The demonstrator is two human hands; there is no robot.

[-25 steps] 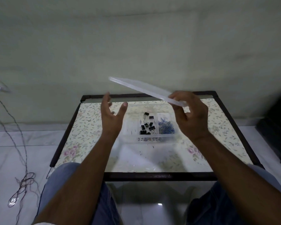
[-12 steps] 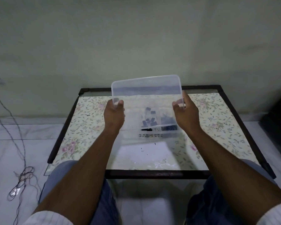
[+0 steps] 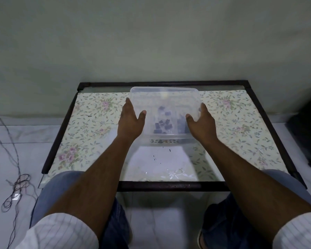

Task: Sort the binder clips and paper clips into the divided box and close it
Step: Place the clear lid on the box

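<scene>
A clear plastic lid (image 3: 164, 97) lies flat over the clear divided box (image 3: 164, 141) on the table's middle. Black binder clips (image 3: 162, 124) show blurred through the lid in the left compartment, and bluish paper clips (image 3: 181, 125) show in the right one. My left hand (image 3: 131, 121) holds the lid's left edge with the thumb on top. On the opposite edge, my right hand (image 3: 201, 121) grips the same way.
The box stands on a dark-framed glass table (image 3: 169, 186) with a floral sheet (image 3: 90, 123) under the glass. A wall rises just behind the table. Cables (image 3: 16, 187) lie on the floor at left. A dark object (image 3: 307, 130) stands at right.
The lid, first tilted high in my right hand, was taken by both hands and lowered flat onto the box.
</scene>
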